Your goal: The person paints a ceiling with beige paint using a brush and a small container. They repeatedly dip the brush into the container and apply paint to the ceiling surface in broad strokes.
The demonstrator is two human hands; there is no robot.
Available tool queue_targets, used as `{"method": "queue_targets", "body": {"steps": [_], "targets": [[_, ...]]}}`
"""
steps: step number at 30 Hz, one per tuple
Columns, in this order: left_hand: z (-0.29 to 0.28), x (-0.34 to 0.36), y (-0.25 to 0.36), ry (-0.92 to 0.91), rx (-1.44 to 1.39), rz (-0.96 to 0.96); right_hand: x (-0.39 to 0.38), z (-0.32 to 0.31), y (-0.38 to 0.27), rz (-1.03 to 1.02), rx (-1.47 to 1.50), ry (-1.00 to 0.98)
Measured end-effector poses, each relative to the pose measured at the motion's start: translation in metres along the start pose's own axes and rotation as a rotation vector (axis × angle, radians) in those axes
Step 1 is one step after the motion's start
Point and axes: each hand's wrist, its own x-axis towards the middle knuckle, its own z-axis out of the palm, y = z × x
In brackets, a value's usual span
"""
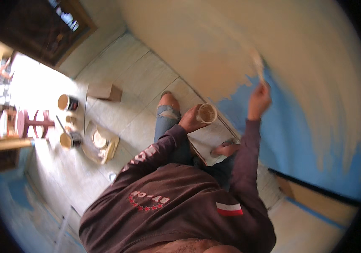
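Note:
My right hand [259, 102] is closed round the handle of a paintbrush [257, 63], its bristles up against the wall [218, 46]. Beige paint covers the wall's upper part, while blue [286, 126] shows below with a ragged border near the brush. In my left hand [192, 120] is a small round cup [207, 114], gripped by its side and held away from the wall. Its inside looks beige; how full it is I cannot tell.
On the tiled floor to the left are a cardboard box [104, 92], two paint buckets [65, 102] [70, 140], and a tray [112, 149] with a round lid. A maroon plastic stool [34, 123] lies farther left. Beneath the blue wall runs a dark ledge [315, 187].

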Motion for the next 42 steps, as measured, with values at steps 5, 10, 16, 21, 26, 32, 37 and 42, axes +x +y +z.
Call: {"method": "queue_targets", "body": {"steps": [5,10,16,21,26,32,37,42], "targets": [[0.005,-0.001,-0.002,0.013,-0.05,0.121,-0.043,-0.092,0.04,0.111,-0.154,0.085],[-0.002,0.0,0.004,0.049,-0.035,0.074,-0.049,-0.075,0.004,0.065,-0.057,-0.088],[-0.005,0.003,-0.005,0.029,-0.041,0.056,-0.009,0.009,-0.018,-0.065,-0.047,-0.247],[-0.005,-0.001,-0.008,0.062,-0.05,0.062,0.002,0.004,0.017,-0.047,-0.192,-0.227],[-0.007,0.0,-0.003,0.045,-0.037,0.001,-0.036,-0.066,0.065,0.113,-0.341,-0.066],[-0.001,0.005,-0.005,0.007,-0.057,0.058,-0.122,-0.127,0.089,0.215,-0.327,-0.039],[0.007,-0.003,-0.013,0.053,-0.015,0.068,-0.122,-0.098,0.075,0.202,-0.104,-0.128],[0.005,-0.002,-0.022,0.066,0.038,0.103,-0.077,-0.029,0.024,0.013,0.069,-0.242]]}}
